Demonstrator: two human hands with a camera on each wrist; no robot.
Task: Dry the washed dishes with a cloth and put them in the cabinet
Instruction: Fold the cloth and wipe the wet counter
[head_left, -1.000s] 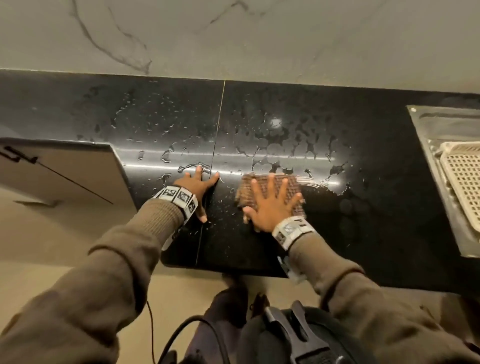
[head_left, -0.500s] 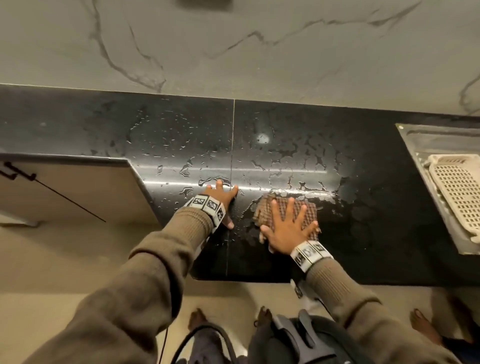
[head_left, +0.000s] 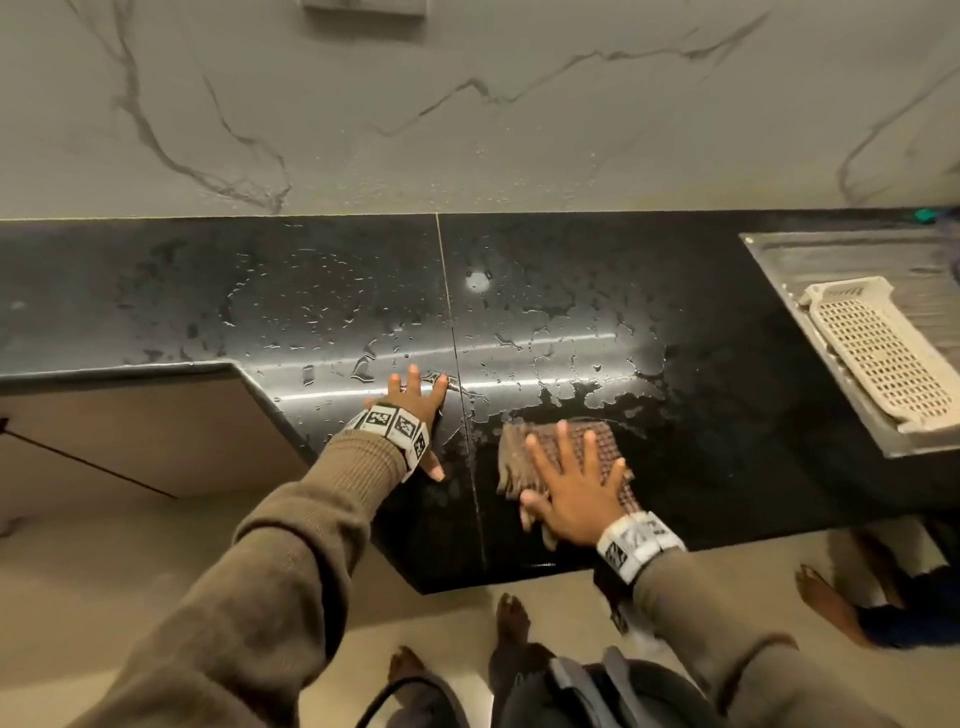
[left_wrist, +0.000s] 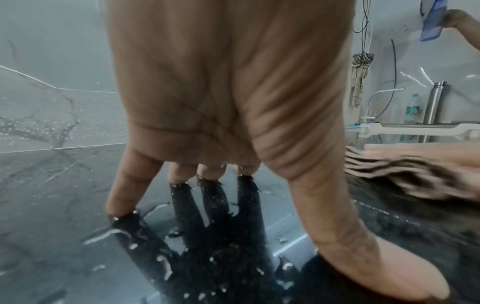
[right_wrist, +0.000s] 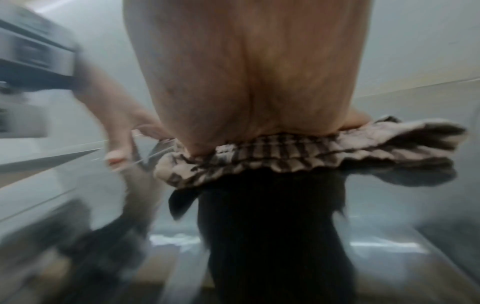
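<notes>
A checked brown cloth (head_left: 566, 457) is spread flat on the black countertop (head_left: 727, 364), close to the front edge and just right of the thin seam between the two stone slabs. It is folded into a rough rectangle; the long axis is seen to run from the near edge toward the wall, tilted slightly to the left. The fabric is woven, soft and wrinkled, and its near border is bunched into small waves under the palm in the right wrist view.

The cloth is pressed down by the right hand (head_left: 576, 499), whose fingers are straight and spread wide over it; nothing is gripped. The left hand (head_left: 415, 410) is laid on the countertop just left of the seam, also with fingers extended and the fingertips (left_wrist: 116, 207) touching the wet stone, holding nothing.

The stone is polished, dark and speckled, and many water drops and small puddles are seen on it behind the hands. At the right a steel drainboard (head_left: 779, 260) is set into the countertop, and a cream perforated plastic basket (head_left: 878, 353) is placed on it. The wall (head_left: 467, 130) behind is grey marble with dark veins.
</notes>
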